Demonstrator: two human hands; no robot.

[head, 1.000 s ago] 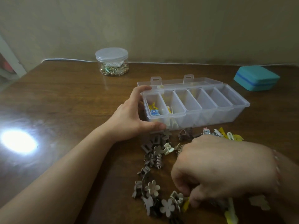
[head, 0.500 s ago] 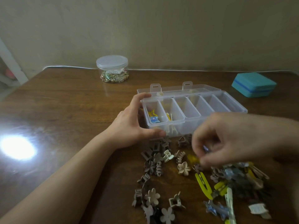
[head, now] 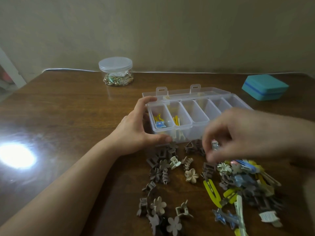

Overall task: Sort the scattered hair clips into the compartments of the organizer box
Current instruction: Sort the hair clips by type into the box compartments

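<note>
A clear organizer box with several compartments stands open on the wooden table. Its leftmost compartment holds a yellow star clip and a blue clip; the second holds yellow clips. My left hand grips the box's left end. My right hand, blurred, hovers just in front of the box and pinches a small light blue clip. Scattered hair clips in brown, beige, yellow and blue lie in front of the box.
A lidded clear jar with trinkets stands at the back of the table. A teal case lies at the back right. A bright light reflection glares on the table at the left.
My right hand has risen from the clip pile with a small clip and moved up towards the box front. My left hand has stayed on the box.
</note>
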